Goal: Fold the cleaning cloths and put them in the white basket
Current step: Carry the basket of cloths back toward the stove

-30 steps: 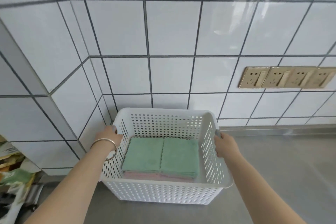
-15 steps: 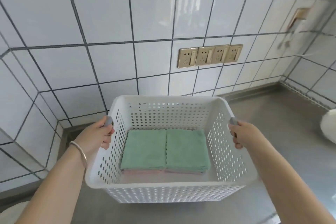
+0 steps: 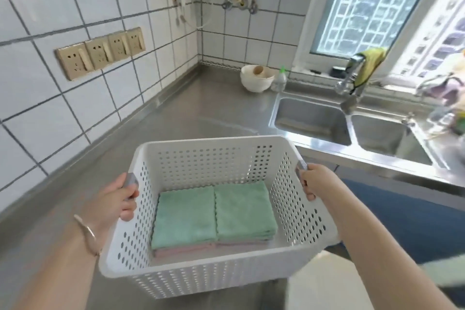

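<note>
The white perforated basket (image 3: pixel 201 277) is held in the air in front of me, over the edge of the steel counter. Inside it lie two side-by-side stacks of folded cloths (image 3: pixel 214 211), green on top and pink underneath. My left hand (image 3: pixel 110 204) grips the basket's left handle, with a bangle on the wrist. My right hand (image 3: pixel 317 181) grips the right handle, fingers curled under the rim.
A steel counter (image 3: pixel 191 111) runs along the tiled wall with a row of sockets (image 3: pixel 100 51). A white bowl (image 3: pixel 256 78) and a small bottle (image 3: pixel 279 79) stand in the corner. A double sink (image 3: pixel 349 123) with a tap (image 3: pixel 352 78) lies to the right, below a window.
Both hands have lifted the basket off the counter's left corner and carried it rightward. The view has swung right, so the sink and window now show.
</note>
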`<state>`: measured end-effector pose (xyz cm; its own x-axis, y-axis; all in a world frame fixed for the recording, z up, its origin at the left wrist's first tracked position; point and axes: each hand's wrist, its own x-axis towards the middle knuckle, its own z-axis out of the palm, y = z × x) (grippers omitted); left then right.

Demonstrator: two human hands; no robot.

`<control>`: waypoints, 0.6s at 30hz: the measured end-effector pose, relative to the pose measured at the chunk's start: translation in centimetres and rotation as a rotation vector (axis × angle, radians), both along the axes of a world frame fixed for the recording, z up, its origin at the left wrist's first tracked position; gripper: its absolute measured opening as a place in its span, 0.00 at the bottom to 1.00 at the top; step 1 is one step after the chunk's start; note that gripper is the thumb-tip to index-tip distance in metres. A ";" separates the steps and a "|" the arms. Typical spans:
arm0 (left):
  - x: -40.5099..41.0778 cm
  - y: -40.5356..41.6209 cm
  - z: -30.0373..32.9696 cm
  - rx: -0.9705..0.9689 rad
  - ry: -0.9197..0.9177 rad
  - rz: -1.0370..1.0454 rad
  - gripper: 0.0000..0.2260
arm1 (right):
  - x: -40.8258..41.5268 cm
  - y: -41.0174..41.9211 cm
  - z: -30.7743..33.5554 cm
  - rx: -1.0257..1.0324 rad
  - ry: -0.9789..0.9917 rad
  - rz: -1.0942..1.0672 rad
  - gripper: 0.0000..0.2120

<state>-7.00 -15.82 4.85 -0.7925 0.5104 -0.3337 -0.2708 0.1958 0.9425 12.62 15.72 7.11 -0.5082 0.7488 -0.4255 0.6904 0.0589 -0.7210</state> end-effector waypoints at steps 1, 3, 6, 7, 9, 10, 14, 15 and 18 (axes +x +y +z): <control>1.0 1.1 -0.1 -0.006 0.013 -0.054 0.15 | 2.4 0.0 -0.1 -0.003 0.010 -0.057 0.09; 3.1 3.7 0.0 -0.019 0.032 -0.161 0.14 | 7.9 0.1 -0.5 -0.006 0.021 -0.172 0.09; 6.9 8.1 0.0 -0.014 0.026 -0.334 0.15 | 16.5 0.1 -1.7 -0.019 0.022 -0.346 0.10; 8.5 9.5 0.2 -0.013 0.023 -0.378 0.13 | 19.4 0.0 -2.1 -0.027 0.033 -0.398 0.12; 11.4 11.7 0.4 -0.034 0.047 -0.424 0.11 | 24.1 -0.1 -2.8 -0.065 0.084 -0.499 0.14; 13.1 12.7 0.4 -0.044 0.059 -0.454 0.13 | 26.8 -0.6 -3.0 -0.088 0.115 -0.550 0.14; 21.4 16.4 1.5 -0.064 0.027 -0.625 0.11 | 37.7 -4.1 -3.3 -0.139 0.247 -0.721 0.08; 24.6 17.5 1.6 -0.059 0.007 -0.675 0.11 | 41.6 -5.3 -3.0 -0.146 0.297 -0.762 0.08; 31.8 18.5 2.4 -0.043 -0.062 -0.797 0.13 | 49.7 -8.2 -1.6 -0.220 0.466 -0.813 0.10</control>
